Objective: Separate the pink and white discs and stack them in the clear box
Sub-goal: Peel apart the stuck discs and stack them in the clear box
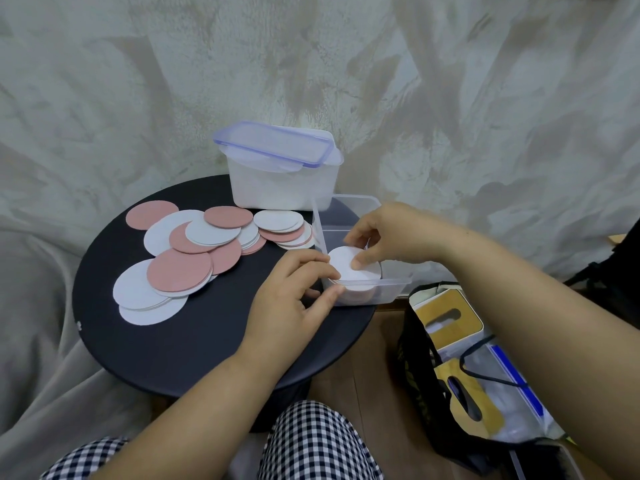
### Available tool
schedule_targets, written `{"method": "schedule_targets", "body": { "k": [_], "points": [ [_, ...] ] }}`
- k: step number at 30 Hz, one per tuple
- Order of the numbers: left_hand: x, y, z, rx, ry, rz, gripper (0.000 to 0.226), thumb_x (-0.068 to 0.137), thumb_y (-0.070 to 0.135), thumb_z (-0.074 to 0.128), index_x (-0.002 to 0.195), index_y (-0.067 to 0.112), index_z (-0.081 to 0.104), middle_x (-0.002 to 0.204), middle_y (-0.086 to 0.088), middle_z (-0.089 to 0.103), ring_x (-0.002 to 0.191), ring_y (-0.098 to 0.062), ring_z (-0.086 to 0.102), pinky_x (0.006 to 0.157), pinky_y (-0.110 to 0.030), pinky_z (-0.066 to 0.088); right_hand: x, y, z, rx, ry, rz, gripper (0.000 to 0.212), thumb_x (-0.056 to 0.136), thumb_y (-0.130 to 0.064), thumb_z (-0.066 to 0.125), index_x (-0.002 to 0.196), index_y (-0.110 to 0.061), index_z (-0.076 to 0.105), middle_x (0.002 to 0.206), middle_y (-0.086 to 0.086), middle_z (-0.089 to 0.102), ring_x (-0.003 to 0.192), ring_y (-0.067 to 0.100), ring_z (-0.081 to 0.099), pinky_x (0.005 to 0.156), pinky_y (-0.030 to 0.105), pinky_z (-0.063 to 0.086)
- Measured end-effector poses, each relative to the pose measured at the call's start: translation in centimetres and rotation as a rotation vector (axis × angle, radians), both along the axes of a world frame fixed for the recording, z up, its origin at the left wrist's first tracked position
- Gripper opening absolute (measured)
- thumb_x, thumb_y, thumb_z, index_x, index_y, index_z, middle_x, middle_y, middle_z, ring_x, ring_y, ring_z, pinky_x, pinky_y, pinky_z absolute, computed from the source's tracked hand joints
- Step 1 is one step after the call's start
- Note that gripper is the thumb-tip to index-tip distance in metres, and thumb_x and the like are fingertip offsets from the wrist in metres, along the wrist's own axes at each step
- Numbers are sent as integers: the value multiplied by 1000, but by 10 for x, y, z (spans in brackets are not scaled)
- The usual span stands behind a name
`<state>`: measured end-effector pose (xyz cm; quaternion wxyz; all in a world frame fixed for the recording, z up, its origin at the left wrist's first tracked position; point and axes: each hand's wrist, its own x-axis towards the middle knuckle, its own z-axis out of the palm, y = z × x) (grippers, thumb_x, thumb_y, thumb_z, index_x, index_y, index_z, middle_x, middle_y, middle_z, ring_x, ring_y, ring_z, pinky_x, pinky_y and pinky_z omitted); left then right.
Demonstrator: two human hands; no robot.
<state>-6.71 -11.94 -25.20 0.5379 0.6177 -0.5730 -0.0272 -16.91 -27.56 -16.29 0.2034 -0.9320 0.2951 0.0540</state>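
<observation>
While a white disc (pixel 341 270) was being lowered onto the stack in the near compartment of the clear box (pixel 398 281), it was pinched at its edge between the curled thumb and fingers of the right hand (pixel 388 233). The left hand (pixel 294 292) was set against the box's near-left corner. Its thumb was laid along the outer wall and its bent fingertips were brought over the rim to the disc's edge, so the corner appeared to be gripped. The box was placed at the right edge of the round black table (pixel 194 348), and its near-right corner seemed to be carried out past the tabletop.

That overhang was judged the main hazard. If the disc were pressed down hard, or the left hand's steadying were withdrawn, the box could be tipped off toward the open bag (pixel 426 368) on the floor. A second risk was seen in the stack itself. The disc was held tilted, and if released off-centre it could be left leaning on the wall or the divider (pixel 334 231). The colour of the discs lower in the stack could not be told, so a mixed stack could not be ruled out. The loose pink and white discs (pixel 194 244) were left overlapped on the table, where two thin ones of different colours might be lifted as one.
</observation>
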Motion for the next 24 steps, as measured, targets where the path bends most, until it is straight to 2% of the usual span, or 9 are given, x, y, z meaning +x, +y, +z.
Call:
{"method": "schedule_targets", "body": {
  "k": [4, 7, 12, 13, 15, 17, 20, 22, 24],
  "points": [
    [1, 3, 3, 20, 29, -3, 17, 80, 19, 65, 97, 17, 69, 106, 6, 59, 100, -2, 55, 72, -12, 50, -3, 6, 6, -41, -73, -30, 36, 82, -34, 68, 116, -24, 61, 98, -13, 57, 93, 7, 57, 74, 16, 41],
    [7, 11, 9, 10, 88, 9, 22, 82, 16, 64, 103, 19, 66, 105, 11, 59, 101, 2, 54, 71, -7, 47, 0, 18, 14, -22, -248, -54, 28, 84, -32, 65, 111, -27, 64, 97, -16, 59, 96, 4, 57, 76, 15, 42],
    [49, 42, 14, 34, 40, 261, 22, 83, 28, 54, 101, 26, 67, 104, 26, 58, 102, 8, 51, 83, -4, 39, 31, 53, 14, 65, -474, 52, 23, 85, -28, 65, 108, -25, 66, 103, -12, 62, 96, 3, 58, 86, 19, 47],
    [60, 50, 14, 59, 16, 327, 24, 82, 26, 54, 102, 24, 67, 103, 25, 58, 102, 6, 51, 85, -4, 36, 40, 60, 10, 77, -485, 79, 24, 85, -29, 64, 109, -25, 66, 106, -11, 62, 97, 3, 57, 87, 20, 47],
    [86, 64, 12, 165, -79, 461, 31, 80, 24, 53, 107, 18, 66, 110, 13, 62, 107, -10, 53, 89, -11, 32, 62, 72, -2, 60, -459, 148, 30, 87, -29, 62, 117, -25, 61, 118, -8, 59, 108, 7, 54, 94, 24, 44],
    [107, 74, 5, 354, -151, 521, 38, 84, 25, 55, 121, 14, 60, 130, -2, 55, 123, -24, 46, 99, -24, 28, 86, 80, -19, 34, -402, 210, 41, 89, -29, 58, 129, -23, 51, 134, -6, 49, 124, 9, 43, 104, 25, 34],
    [118, 81, 0, 549, -199, 459, 61, 83, 49, 44, 133, 14, 50, 146, -4, 39, 138, -24, 30, 110, -37, 22, 122, 84, -44, -7, -382, 219, 53, 92, -28, 54, 140, -15, 36, 150, 1, 30, 139, 14, 22, 112, 25, 16],
    [118, 84, -4, 576, -310, 412, 77, 73, 60, 25, 130, 17, 54, 143, -2, 44, 135, -23, 35, 111, -39, 21, 138, 81, -57, -10, -378, 120, 53, 93, -31, 50, 141, -17, 33, 153, 4, 21, 141, 17, 14, 113, 27, 11],
    [118, 86, -8, 561, -315, 410, 76, 71, 61, 25, 125, 21, 59, 139, 1, 49, 132, -22, 40, 109, -33, 17, 147, 74, -67, 0, -368, 54, 52, 93, -36, 48, 141, -22, 34, 152, 5, 23, 140, 20, 18, 115, 34, 15]
  ]
}}
